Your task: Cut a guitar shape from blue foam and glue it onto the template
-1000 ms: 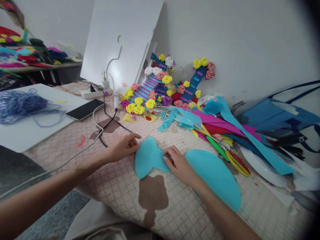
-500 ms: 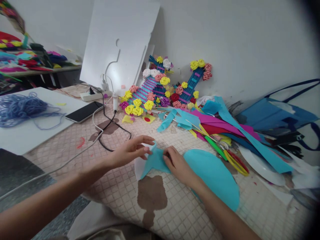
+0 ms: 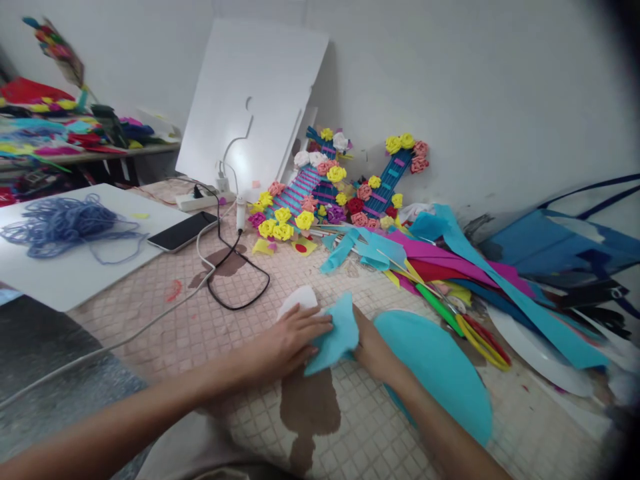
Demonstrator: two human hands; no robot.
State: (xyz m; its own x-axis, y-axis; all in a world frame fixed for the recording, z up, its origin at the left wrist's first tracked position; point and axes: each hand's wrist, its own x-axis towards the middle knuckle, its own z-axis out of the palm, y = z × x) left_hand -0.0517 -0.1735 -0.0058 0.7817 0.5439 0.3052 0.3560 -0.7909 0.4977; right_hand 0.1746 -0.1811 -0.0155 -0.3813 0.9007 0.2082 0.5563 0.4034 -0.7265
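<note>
Head view. Left of the turquoise disc (image 3: 445, 377), a raised sheet (image 3: 337, 335): left hand (image 3: 289, 339), grip released, fingers extended against it; right hand (image 3: 371, 343), grip masked, cannot be told. Uneven pulling could crease or tear the sheet.

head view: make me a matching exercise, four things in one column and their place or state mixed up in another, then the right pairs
Column one
1. small turquoise sheet
2. phone
3. tangle of blue yarn
4. large turquoise sheet

Column two
A. heaped on the flat white board
B. partly covered by the right forearm
C. between the left hand and the right hand
D. lying flat with its dark screen up

Right pairs: 1-C, 2-D, 3-A, 4-B
</note>
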